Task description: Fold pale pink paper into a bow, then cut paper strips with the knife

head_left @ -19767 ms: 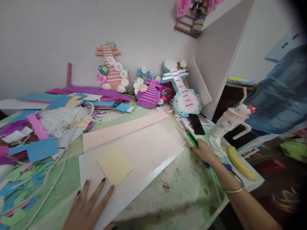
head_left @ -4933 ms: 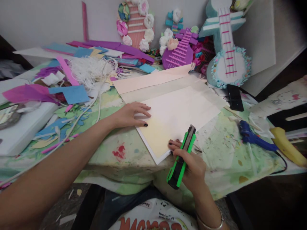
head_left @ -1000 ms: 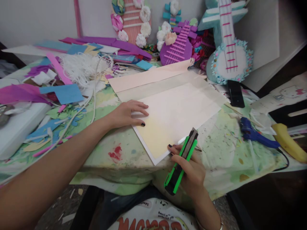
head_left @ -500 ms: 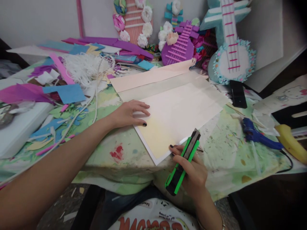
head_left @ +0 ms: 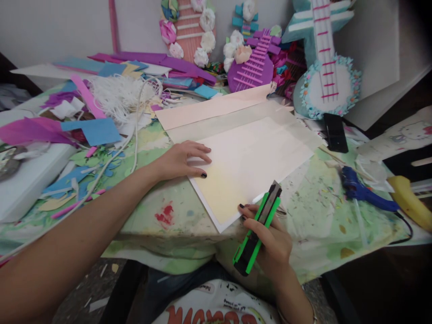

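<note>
My left hand (head_left: 189,159) lies with fingers apart on the left edge of a pale sheet (head_left: 249,157), which shades from pink to yellow over a white border. In my right hand (head_left: 270,238) is a green and black utility knife (head_left: 258,229), its tip pointing up and away from me. The fingertips of that hand touch the sheet's near edge. Under and behind the sheet lies a larger greyish board (head_left: 216,128), with a strip of pink paper (head_left: 219,104) along its far side.
Paper scraps (head_left: 87,130) and a heap of white string (head_left: 118,96) cover the left side. Paper-craft instruments, one purple (head_left: 251,72) and one teal (head_left: 327,85), stand at the back. To the right are a phone (head_left: 335,132), a blue glue gun (head_left: 364,189) and a banana-yellow object (head_left: 410,200).
</note>
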The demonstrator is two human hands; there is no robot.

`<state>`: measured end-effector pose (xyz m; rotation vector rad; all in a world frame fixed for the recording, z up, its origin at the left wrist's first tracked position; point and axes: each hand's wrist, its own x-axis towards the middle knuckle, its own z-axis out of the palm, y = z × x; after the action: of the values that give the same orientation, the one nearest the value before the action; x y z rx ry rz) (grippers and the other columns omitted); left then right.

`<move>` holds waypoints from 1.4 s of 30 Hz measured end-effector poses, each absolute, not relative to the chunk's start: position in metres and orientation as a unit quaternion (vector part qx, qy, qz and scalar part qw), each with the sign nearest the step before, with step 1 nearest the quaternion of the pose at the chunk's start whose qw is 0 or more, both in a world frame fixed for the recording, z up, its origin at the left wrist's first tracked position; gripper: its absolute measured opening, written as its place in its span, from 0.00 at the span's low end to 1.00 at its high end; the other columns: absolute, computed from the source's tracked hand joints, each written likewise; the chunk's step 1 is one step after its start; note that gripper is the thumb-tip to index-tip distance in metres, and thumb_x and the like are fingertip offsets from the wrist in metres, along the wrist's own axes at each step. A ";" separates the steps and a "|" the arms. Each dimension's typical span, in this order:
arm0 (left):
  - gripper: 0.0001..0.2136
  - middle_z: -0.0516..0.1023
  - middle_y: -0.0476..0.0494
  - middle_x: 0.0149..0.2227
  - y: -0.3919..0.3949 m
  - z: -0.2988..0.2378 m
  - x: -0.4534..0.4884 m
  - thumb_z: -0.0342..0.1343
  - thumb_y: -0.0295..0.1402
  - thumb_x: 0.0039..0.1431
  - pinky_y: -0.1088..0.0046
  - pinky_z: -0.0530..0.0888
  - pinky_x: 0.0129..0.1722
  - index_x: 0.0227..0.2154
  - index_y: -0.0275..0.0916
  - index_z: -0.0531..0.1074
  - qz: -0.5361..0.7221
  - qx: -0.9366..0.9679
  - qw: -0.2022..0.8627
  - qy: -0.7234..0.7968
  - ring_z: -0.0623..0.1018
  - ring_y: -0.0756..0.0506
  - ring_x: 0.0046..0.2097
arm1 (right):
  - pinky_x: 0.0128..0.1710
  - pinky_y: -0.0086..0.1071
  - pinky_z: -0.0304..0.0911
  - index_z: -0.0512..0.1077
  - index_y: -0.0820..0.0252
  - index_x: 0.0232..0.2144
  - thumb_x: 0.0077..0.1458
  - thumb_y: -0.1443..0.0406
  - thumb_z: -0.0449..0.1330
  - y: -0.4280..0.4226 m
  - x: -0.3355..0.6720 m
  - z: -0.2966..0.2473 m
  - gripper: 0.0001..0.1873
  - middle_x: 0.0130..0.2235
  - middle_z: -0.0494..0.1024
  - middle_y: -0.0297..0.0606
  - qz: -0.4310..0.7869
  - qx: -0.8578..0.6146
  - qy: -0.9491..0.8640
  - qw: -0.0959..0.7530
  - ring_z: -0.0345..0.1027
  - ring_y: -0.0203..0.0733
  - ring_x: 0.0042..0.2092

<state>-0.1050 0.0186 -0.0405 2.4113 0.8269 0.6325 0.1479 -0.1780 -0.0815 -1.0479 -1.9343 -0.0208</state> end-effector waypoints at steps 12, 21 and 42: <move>0.17 0.73 0.40 0.54 0.018 -0.040 -0.105 0.62 0.44 0.50 0.61 0.64 0.57 0.41 0.41 0.77 0.231 0.893 0.246 0.297 0.69 0.42 0.57 | 0.45 0.50 0.71 0.70 0.63 0.44 0.50 0.80 0.55 -0.178 0.147 -0.082 0.19 0.45 0.79 0.51 -0.012 -0.420 -0.786 0.454 0.70 0.53 0.50; 0.17 0.73 0.40 0.54 0.018 -0.041 -0.105 0.61 0.43 0.52 0.59 0.64 0.57 0.43 0.41 0.76 0.231 0.904 0.229 0.278 0.69 0.41 0.57 | 0.44 0.50 0.71 0.69 0.62 0.44 0.48 0.81 0.57 -0.177 0.146 -0.079 0.20 0.44 0.79 0.51 -0.014 -0.427 -0.785 0.448 0.70 0.52 0.49; 0.15 0.75 0.41 0.42 -0.033 -0.022 -0.080 0.42 0.25 0.65 0.59 0.60 0.52 0.47 0.42 0.70 0.122 0.982 0.046 0.134 0.71 0.43 0.51 | 0.44 0.47 0.72 0.69 0.61 0.44 0.49 0.80 0.56 -0.177 0.144 -0.076 0.20 0.44 0.79 0.48 -0.012 -0.435 -0.779 0.452 0.71 0.51 0.48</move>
<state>-0.0798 -0.0328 -0.0224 3.0000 0.4080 0.3722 0.1444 -0.1769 -0.0758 -1.0751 -1.9232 -0.0294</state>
